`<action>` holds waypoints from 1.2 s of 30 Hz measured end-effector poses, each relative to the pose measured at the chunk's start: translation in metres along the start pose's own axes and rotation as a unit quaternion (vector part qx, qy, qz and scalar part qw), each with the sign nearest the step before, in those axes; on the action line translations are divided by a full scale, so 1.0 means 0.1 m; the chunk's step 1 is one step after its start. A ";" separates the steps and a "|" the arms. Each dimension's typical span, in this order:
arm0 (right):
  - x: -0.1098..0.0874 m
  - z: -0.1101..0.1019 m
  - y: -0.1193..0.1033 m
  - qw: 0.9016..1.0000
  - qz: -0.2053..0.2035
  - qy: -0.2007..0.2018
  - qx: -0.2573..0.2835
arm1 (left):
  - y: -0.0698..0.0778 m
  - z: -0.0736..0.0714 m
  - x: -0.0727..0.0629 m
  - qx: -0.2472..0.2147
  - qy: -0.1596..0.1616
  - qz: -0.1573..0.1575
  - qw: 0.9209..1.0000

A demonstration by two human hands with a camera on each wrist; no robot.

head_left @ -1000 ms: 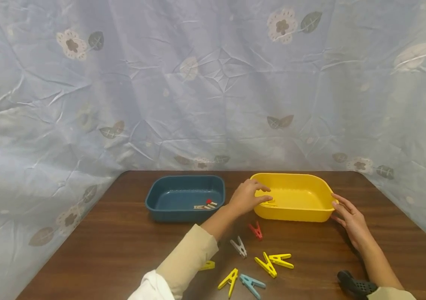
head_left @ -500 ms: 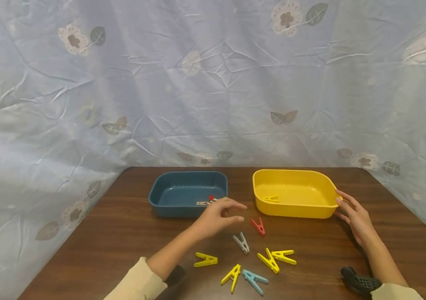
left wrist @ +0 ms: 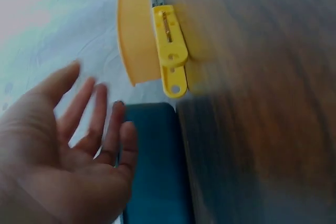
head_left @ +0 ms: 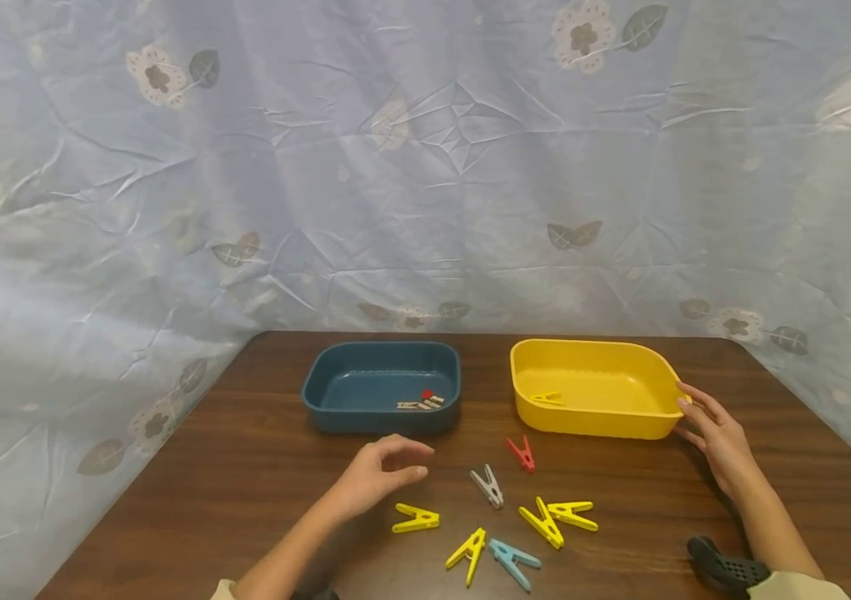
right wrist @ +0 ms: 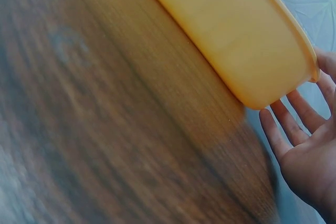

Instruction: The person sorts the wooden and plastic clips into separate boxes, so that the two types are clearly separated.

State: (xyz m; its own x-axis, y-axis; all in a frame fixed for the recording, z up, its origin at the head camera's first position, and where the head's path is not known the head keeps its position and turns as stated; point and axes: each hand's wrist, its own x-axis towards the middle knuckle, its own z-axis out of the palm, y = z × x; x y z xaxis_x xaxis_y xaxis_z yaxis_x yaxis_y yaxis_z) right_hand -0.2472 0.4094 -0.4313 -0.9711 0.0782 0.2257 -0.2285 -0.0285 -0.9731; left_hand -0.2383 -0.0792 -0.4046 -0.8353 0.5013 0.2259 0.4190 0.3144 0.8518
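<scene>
My left hand (head_left: pixel 376 479) hovers over the table with loosely bent fingers and thumb apart, holding nothing. Just right of it lies a yellow clothespin (head_left: pixel 416 518), which also shows close up in the left wrist view. My right hand (head_left: pixel 721 446) touches the right end of the yellow basin (head_left: pixel 590 423); its fairly straight fingers (right wrist: pixel 291 121) rest against the outer wall and its thumb is at the rim. A grey clothespin (head_left: pixel 488 486), a red one and several yellow ones are spread across the middle, with a blue clothespin (head_left: pixel 513 562) nearest the front.
A dark blue basin (head_left: pixel 380 421) stands at the back left, with several small wooden pegs and a red piece (head_left: pixel 428 394) inside. One yellow clothespin (head_left: pixel 548 398) lies in the yellow basin. A flowered curtain (head_left: pixel 425 167) hangs behind the brown table (head_left: pixel 245 500).
My left hand has drawn back from above the yellow basin, moving left and toward me, and uncovered the yellow clothespin in it. My right hand has stayed at the basin's end.
</scene>
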 end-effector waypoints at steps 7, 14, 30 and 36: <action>0.01 0.00 0.02 1.000 -0.001 0.000 0.004 | -0.11 -0.07 -0.07 0.103 -0.093 0.011 0.990; 0.00 0.00 -0.01 1.000 0.000 -0.003 -0.011 | -0.15 -0.11 -0.09 0.136 -0.167 0.002 0.977; -0.01 0.01 0.02 1.000 -0.004 -0.008 -0.024 | -0.16 -0.12 -0.14 0.123 -0.176 -0.015 0.977; -0.03 0.00 0.02 1.000 -0.001 -0.007 -0.027 | -0.16 -0.11 -0.11 0.110 -0.177 -0.007 0.978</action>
State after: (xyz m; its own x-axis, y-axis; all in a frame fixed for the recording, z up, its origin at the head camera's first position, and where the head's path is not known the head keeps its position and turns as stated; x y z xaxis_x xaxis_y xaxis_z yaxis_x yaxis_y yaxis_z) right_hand -0.2446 0.4090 -0.4336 -0.9715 0.0652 0.2279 -0.2267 0.0255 -0.9736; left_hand -0.2392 -0.0984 -0.4157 -0.6819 0.7314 0.0045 0.5080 0.4692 0.7223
